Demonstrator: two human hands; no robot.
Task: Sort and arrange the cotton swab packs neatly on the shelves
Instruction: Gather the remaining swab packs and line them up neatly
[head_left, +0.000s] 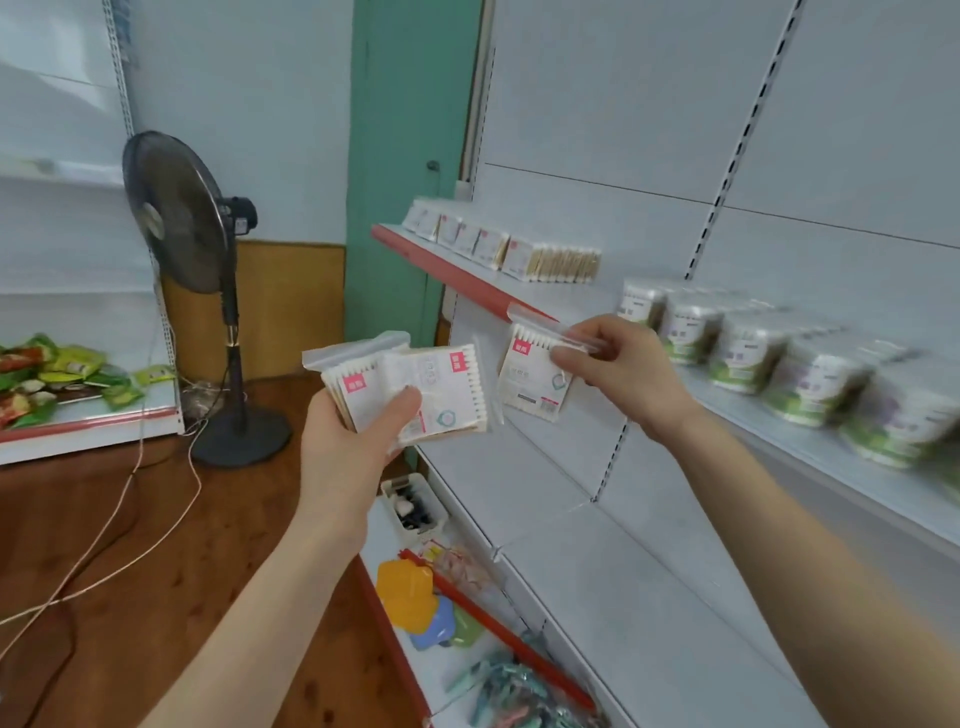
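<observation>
Left hand (358, 431) fingers clamped on stack of swab packs (405, 384), right hand (623, 369) pinching single pack (535, 379) at its top strip, near shelf (457, 270) front edge

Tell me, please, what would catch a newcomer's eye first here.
The two hands at centre draw the eye: the left hand grips a stack of flat swab packs, and the right hand pinches a single pack by its clear top strip. Round tubs line the shelf at right; a standing fan is at left.

Flat packs (519, 254) stand left of tubs (748, 348) on the shelf (467, 280).
</observation>
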